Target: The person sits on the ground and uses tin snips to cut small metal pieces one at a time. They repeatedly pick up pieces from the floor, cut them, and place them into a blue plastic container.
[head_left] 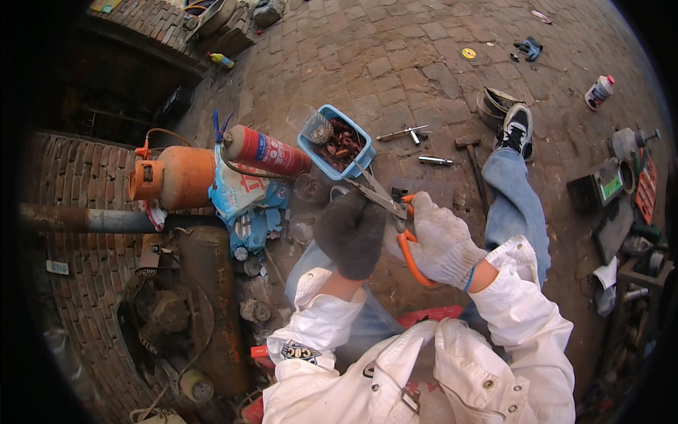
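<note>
My right hand (443, 237), in a pale knitted glove with a blue cuff edge, is closed on orange-handled snips (380, 196). Their metal blades point up and left toward a light blue plastic tub (362, 159). The tub holds reddish-brown scraps (341, 147) and a clear plastic container (317, 128). In a black glove, my left hand (350, 232) is closed beside the blades. Its fingertips and whatever they grip are hidden. A small rounded metal piece (338, 192) shows just above that glove.
On the left are a red fire extinguisher (272, 151), an orange gas cylinder (185, 177) and a blue-white bag (240, 194). A hammer (472, 166) and screwdriver (393, 135) lie on the brick ground. To the right stand a black battery (595, 187) and a white bottle (599, 93).
</note>
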{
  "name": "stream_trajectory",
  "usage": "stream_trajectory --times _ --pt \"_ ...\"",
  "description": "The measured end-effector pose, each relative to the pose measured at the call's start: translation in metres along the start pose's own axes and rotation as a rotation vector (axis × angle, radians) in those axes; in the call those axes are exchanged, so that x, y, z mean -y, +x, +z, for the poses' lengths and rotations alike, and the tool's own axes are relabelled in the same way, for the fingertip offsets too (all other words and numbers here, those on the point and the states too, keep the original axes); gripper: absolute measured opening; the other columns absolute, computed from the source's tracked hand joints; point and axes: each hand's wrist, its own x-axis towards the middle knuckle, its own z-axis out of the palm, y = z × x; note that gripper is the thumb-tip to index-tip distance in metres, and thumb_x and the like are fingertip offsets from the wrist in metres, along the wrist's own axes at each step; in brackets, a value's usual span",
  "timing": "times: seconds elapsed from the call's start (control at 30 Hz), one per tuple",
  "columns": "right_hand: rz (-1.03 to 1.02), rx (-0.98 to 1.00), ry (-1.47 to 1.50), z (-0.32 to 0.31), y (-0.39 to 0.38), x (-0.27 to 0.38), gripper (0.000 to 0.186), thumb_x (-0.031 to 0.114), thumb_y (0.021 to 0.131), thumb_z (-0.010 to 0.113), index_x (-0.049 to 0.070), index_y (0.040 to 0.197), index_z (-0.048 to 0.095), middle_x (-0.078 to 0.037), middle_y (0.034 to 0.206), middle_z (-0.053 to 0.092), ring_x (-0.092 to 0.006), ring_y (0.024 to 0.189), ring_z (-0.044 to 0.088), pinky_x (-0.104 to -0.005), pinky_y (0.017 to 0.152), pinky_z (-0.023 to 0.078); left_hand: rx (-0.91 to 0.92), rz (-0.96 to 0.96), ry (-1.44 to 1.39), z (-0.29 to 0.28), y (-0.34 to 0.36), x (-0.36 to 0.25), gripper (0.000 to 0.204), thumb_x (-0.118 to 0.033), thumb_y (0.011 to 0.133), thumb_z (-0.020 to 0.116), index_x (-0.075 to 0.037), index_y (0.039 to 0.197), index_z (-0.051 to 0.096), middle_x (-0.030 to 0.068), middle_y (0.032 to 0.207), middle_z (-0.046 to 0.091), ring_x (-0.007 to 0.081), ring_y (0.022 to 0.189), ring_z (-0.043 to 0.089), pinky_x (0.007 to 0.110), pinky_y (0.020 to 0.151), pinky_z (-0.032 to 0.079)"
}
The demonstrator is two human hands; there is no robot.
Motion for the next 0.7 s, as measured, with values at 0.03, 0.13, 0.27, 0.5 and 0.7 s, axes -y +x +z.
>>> stream_trajectory --times 0.03,0.13,0.27,0.5,0.7 --pt "0.047 0.025 0.006 0.001 0.002 0.0 0.055 0.038 0.085 0.067 0.0 0.117 0.044 -0.027 0.088 0.065 -0.0466 0.082 0.065 -0.0532 0.072 0.051 -0.025 -0.013 0.029 0.002 -0.001 -0.001 0.016 -0.003 0.074 0.071 -0.002 0.089 0.071 0.0077 0.07 0.065 0.0142 0.063 0.06 0.031 0.062 0.049" --pt "0.154 0.068 0.015 -0.001 0.009 0.0 0.052 0.034 0.086 0.064 -0.001 0.12 0.047 -0.025 0.1 0.066 -0.0438 0.088 0.066 -0.0496 0.077 0.052 -0.071 0.373 0.301 0.009 -0.001 -0.005 0.019 -0.003 0.074 0.072 -0.002 0.093 0.071 0.007 0.071 0.065 0.0133 0.062 0.06 0.029 0.06 0.048" --pt "0.076 -0.06 0.006 -0.006 0.011 0.002 0.052 0.033 0.085 0.066 0.001 0.123 0.05 -0.023 0.105 0.066 -0.0423 0.092 0.066 -0.0481 0.078 0.052 -0.043 -0.162 -0.335 0.007 0.005 -0.009 0.019 -0.001 0.081 0.071 0.0 0.099 0.069 0.0053 0.076 0.065 0.0124 0.063 0.061 0.026 0.055 0.047" --pt "0.028 -0.123 -0.025 -0.015 0.01 -0.005 0.055 0.033 0.082 0.071 0.0 0.122 0.051 -0.023 0.105 0.065 -0.0425 0.09 0.065 -0.0482 0.077 0.052 0.073 -0.43 -0.677 -0.007 0.01 -0.014 0.016 0.0 0.087 0.064 0.003 0.102 0.066 0.0053 0.073 0.063 0.0077 0.048 0.05 0.021 0.043 0.036" --pt "-0.018 -0.092 -0.069 -0.011 0.011 -0.011 0.053 0.03 0.082 0.07 -0.001 0.119 0.052 -0.025 0.101 0.065 -0.0441 0.087 0.065 -0.0497 0.075 0.051 -0.118 -0.496 -0.691 -0.011 0.015 -0.013 0.017 -0.001 0.086 0.065 0.003 0.103 0.066 0.0047 0.07 0.061 0.0079 0.044 0.046 0.021 0.039 0.033"
